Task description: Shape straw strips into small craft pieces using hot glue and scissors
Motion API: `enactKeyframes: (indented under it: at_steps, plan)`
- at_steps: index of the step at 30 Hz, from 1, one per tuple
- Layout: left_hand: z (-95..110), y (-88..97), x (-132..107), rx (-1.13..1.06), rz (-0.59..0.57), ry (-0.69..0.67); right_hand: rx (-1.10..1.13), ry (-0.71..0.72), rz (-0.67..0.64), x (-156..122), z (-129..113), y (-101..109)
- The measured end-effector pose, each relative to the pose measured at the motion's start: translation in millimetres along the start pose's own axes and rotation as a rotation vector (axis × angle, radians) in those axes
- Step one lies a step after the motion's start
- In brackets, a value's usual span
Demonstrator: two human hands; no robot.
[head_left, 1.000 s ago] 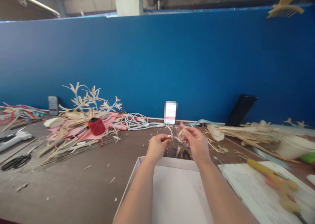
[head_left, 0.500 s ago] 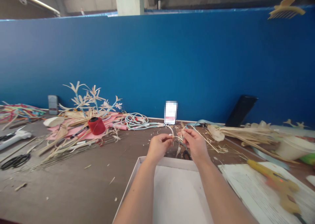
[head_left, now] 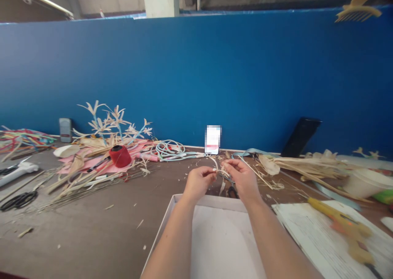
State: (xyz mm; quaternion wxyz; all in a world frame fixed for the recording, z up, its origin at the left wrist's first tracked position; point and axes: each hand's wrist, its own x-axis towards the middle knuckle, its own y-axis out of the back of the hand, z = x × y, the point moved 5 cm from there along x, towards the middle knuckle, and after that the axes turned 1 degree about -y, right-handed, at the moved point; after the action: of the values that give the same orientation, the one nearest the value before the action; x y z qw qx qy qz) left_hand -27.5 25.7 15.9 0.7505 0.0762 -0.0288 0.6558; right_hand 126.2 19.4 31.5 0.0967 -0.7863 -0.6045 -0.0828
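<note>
pinching from both sides, the left hand point(head_left: 199, 182) and right hand point(head_left: 242, 178) each close thumb and forefinger on one thin straw point(head_left: 220, 172). it hangs in the air between them, just over the far rim of the tray point(head_left: 196, 200), near the bench's middle. both forearms come up from the near edge and lean toward each other, wrists slightly bent, knuckles up, the other fingers curled in loosely; the fingertips of the two hands are nearly touching. the straw is pale, flat and dry, curling and frayed into short wisps at the pinch. the tray is white, shallow and square-cornered, with a matt floor. the bench point(head_left: 92, 234) is dull brown and littered with straw chips. below the right hand lie small scissors point(head_left: 232, 192) with dark loops. toward the left edge sit a red spool point(head_left: 120, 156) on pink paper point(head_left: 71, 164), stiff straw flowers point(head_left: 107, 121) and black shears point(head_left: 19, 200). toward the right edge lie a bundle of dry stalks point(head_left: 307, 166) and a blurred yellow glue gun point(head_left: 344, 225) on a white board point(head_left: 301, 226). a smooth blue wall point(head_left: 215, 74) stands along the far edge.
</note>
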Motion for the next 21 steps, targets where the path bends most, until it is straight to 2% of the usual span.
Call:
enactKeyframes:
  at_steps: [3, 11, 21]
  plan:
    - [2.2, 0.3, -0.8, 0.012, 0.001, -0.025, -0.06, 0.023, 0.012, -1.5, -4.2, 0.7]
    - [1.1, -0.5, -1.6, 0.005, -0.017, -0.01, -0.04, 0.013, 0.018, -3.3, -7.0, -0.5]
    - [1.9, -1.1, -0.7, -0.011, -0.006, -0.017, -0.089, 0.067, -0.041, -4.4, -10.6, -3.8]
